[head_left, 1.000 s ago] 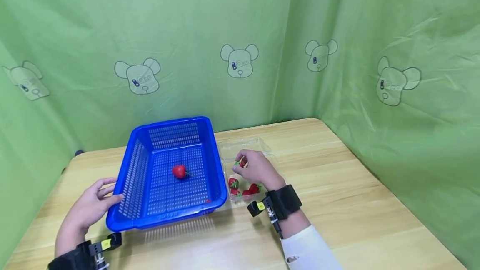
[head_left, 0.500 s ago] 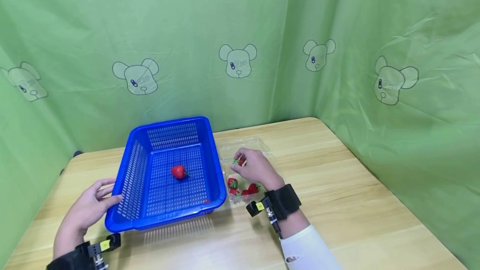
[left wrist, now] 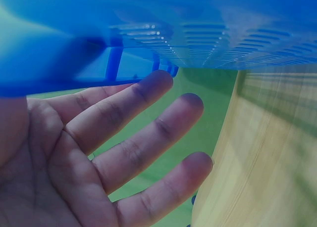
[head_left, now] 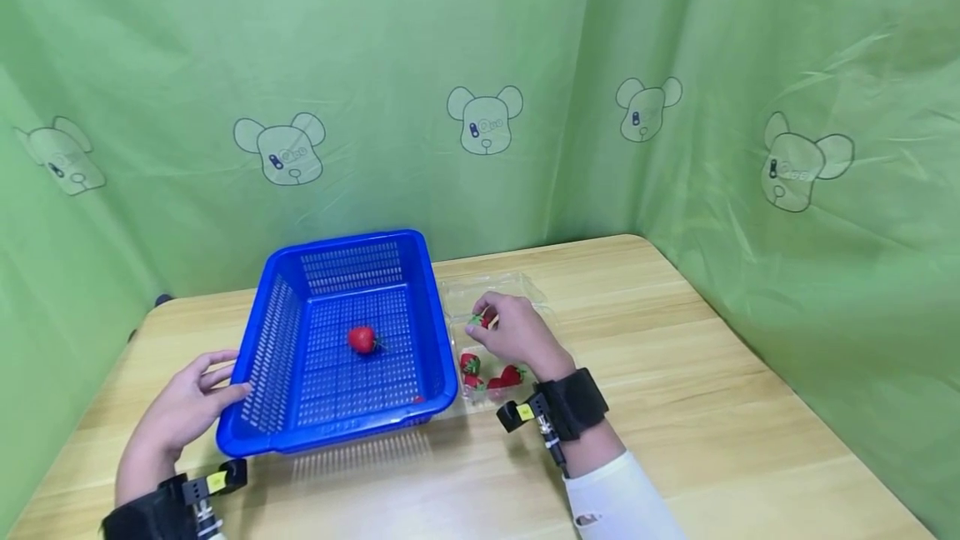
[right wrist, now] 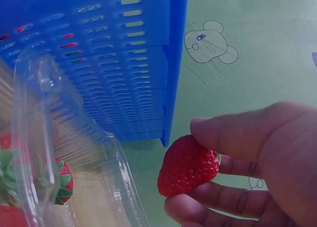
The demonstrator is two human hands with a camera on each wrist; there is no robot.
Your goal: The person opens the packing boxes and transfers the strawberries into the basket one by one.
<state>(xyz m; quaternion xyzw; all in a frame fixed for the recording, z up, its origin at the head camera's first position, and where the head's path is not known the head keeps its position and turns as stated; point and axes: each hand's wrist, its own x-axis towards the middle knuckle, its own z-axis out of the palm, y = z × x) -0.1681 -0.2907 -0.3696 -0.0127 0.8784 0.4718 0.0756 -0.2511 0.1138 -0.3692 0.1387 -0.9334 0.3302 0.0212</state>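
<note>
1. At the left, the left hand (head_left: 191,402) holds the basket's left rim: the thumb lies over the edge, the other fingers spread along the outside. This grip pinches the rim.
2. The blue basket (head_left: 444,348) has slotted walls. One loose strawberry (head_left: 362,340) lies on its floor around the middle, leaves pointing right; a small red patch (head_left: 418,399) shows at the near right corner, mostly hidden.
3. Just right of the basket is an open clear container (head_left: 483,286) on the wooden counter (head_left: 660,407). Several strawberries in the container (head_left: 470,363) lie in its near part.
4. Over that container, the right hand (head_left: 521,336) pinches the held strawberry (right wrist: 188,166) between thumb and fingers, clear of the fruit below. In the right wrist view its tip points away from the palm.
5. A white sleeve (head_left: 622,498) covers the forearm at near right.
</note>
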